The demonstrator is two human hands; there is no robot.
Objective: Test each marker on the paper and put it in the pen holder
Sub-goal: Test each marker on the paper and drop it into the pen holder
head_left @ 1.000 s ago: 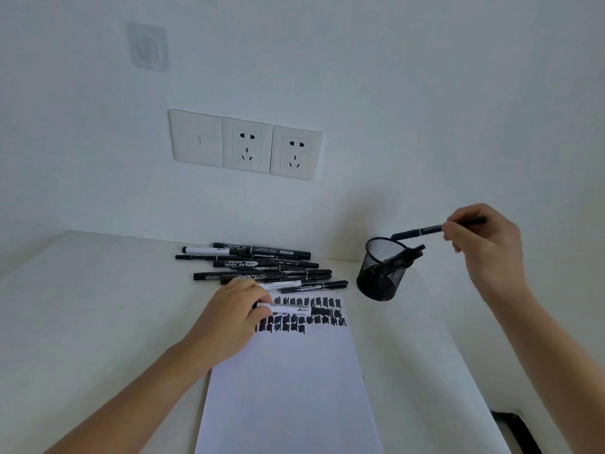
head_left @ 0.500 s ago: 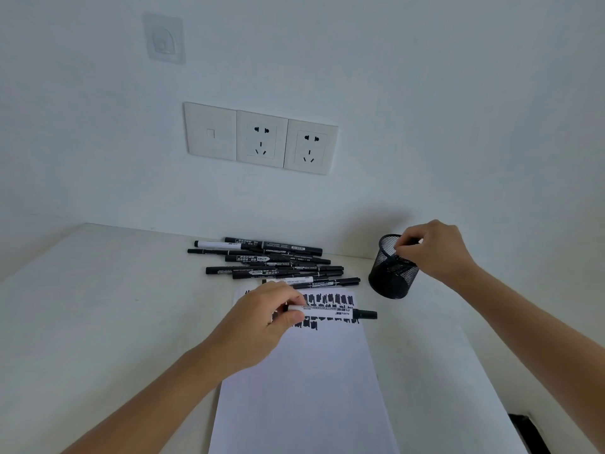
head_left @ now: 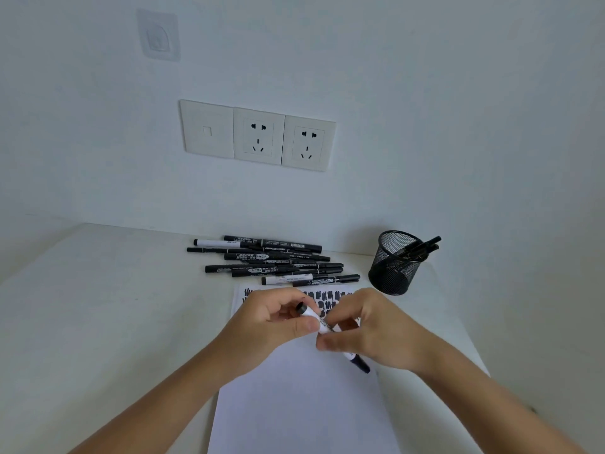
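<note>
Above the white paper (head_left: 294, 404), both hands hold one white-barrelled marker (head_left: 322, 326) with black ends. My left hand (head_left: 271, 326) pinches its upper end. My right hand (head_left: 376, 332) pinches the barrel lower down; the black end (head_left: 360, 365) sticks out below my fingers. Rows of black test marks (head_left: 327, 296) cross the top of the paper, partly hidden by my hands. A black mesh pen holder (head_left: 396, 267) stands at the right with a few markers (head_left: 422, 247) leaning out of it. A pile of several markers (head_left: 271, 260) lies behind the paper.
The white table (head_left: 114, 306) meets the wall just behind the marker pile. Three white socket plates (head_left: 258, 136) and a clear adhesive hook (head_left: 158, 36) are on the wall. The table's right edge runs close past the pen holder.
My right hand dropped its marker into the pen holder and came back to the paper. My left hand lifted a marker from the paper, and both hands now hold it.
</note>
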